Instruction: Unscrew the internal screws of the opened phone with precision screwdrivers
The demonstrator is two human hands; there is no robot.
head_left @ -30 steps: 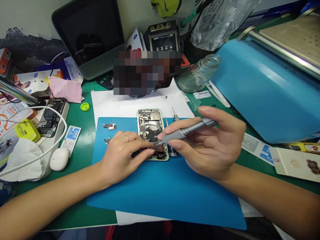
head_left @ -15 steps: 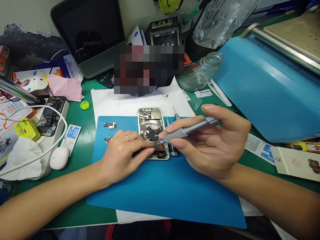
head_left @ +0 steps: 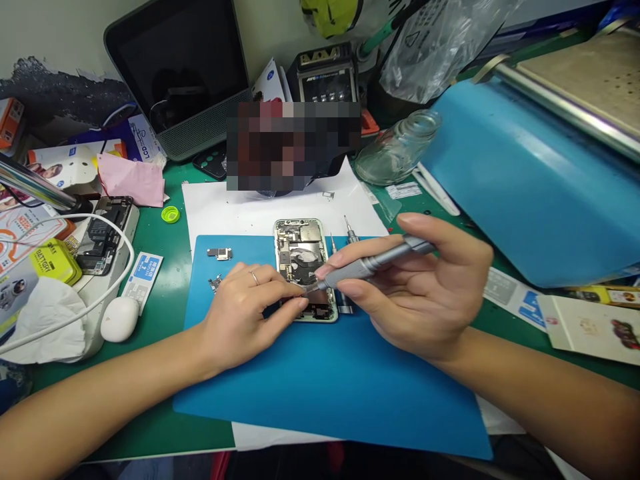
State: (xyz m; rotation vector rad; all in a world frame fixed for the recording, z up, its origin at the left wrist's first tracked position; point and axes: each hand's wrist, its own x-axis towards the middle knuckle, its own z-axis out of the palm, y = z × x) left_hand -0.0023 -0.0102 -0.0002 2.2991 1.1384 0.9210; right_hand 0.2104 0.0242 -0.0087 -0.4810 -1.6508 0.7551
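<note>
An opened phone with its circuit boards bare lies on a blue work mat. My left hand, with a ring on one finger, rests on the phone's lower left part, fingers pressed together on it. My right hand grips a grey screwdriver whose tip points down-left into the phone, close to my left fingertips. Two more screwdrivers lie beside the phone's right edge. Small metal parts sit on the mat to the left of the phone.
A white sheet lies under the mat on the green table. A glass jar, a curled blue mat, a dark tablet and a meter stand behind. Another opened phone, a white mouse and a cable lie at left.
Hands, screwdriver and phone keep the same pose. Only the camera view shifted slightly up and back.
</note>
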